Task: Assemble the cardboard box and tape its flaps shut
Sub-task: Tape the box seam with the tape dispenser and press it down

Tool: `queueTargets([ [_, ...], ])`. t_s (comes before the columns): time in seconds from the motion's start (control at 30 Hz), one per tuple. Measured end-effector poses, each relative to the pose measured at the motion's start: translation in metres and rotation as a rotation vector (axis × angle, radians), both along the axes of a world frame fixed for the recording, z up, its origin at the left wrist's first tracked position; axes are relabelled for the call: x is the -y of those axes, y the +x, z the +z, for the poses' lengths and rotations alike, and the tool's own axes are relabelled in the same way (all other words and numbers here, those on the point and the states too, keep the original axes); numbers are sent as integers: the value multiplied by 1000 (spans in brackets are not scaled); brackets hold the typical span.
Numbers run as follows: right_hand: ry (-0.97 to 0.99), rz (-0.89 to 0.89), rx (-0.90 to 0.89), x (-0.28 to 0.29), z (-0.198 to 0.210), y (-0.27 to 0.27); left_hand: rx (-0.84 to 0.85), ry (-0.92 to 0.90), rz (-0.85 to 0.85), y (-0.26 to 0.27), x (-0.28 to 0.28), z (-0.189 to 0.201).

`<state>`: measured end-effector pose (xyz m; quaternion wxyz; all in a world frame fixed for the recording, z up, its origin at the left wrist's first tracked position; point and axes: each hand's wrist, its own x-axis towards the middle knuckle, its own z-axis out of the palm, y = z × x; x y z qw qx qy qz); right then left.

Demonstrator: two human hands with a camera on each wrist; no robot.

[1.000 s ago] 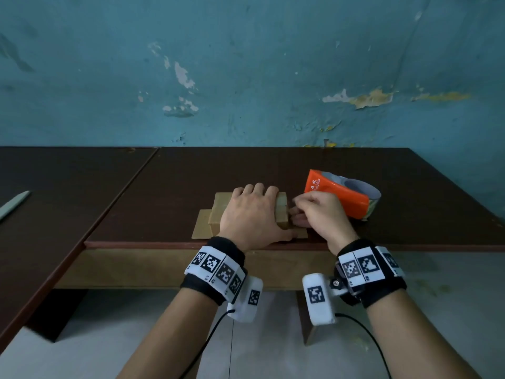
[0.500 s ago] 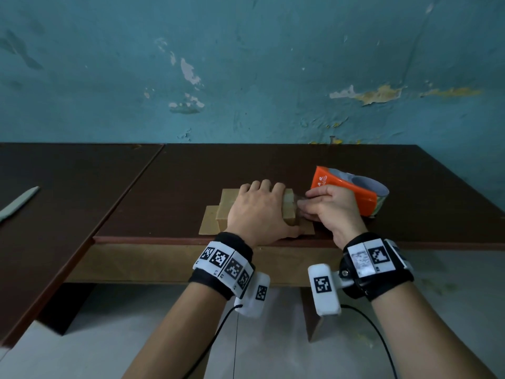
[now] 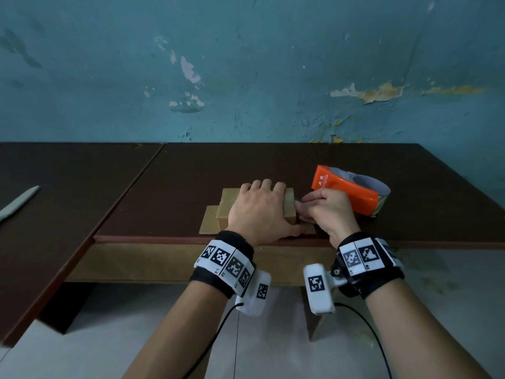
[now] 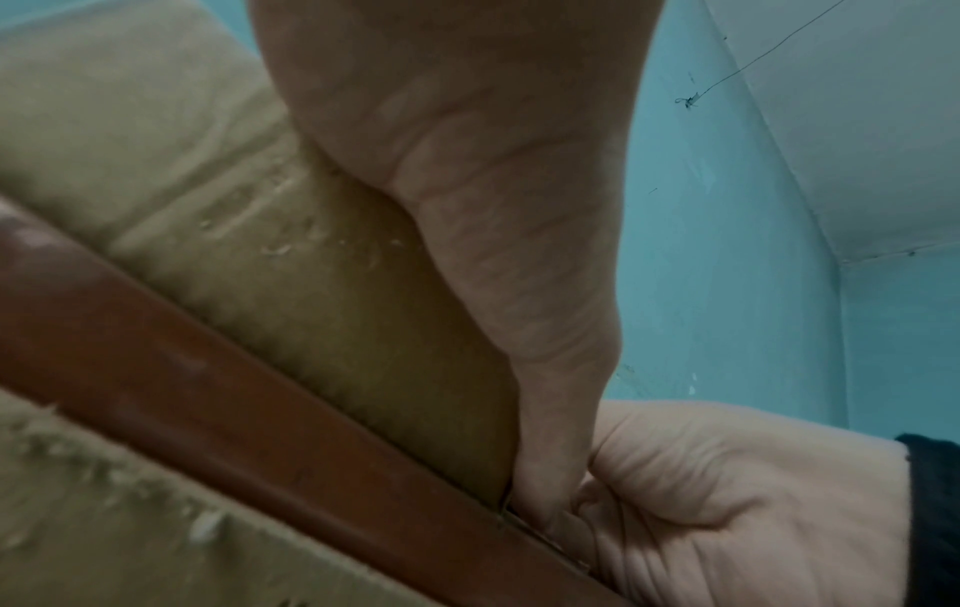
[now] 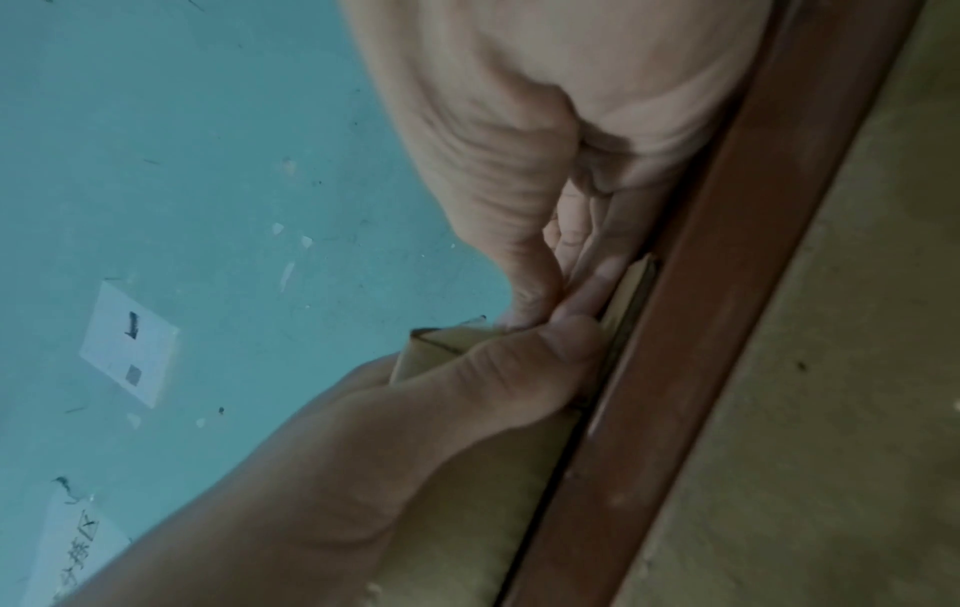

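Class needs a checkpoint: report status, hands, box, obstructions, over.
Left hand flat on cardboard box. Right hand pinching its right flap. Tape dispenser idle behind right hand; nothing blocking.

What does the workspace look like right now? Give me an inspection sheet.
Surface: dark brown table, a second one adjoining at left.
Job's things: small cardboard box near the front edge, flaps lying flat beside it; orange tape dispenser behind the right hand.
Clutter: grey flat tool on the left table.
Hands: left hand lies over the box; right hand works at its right end, fingers curled.
Cables: black cable from each wrist camera.
Surroundings: peeling teal wall.
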<state>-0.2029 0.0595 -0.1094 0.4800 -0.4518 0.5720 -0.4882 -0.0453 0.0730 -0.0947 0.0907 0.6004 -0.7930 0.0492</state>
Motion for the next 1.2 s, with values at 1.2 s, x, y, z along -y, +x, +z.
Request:
queueTargets([
  [1.2, -202, 22, -737, 1, -7, 6, -6, -6, -11, 0, -3, 2],
])
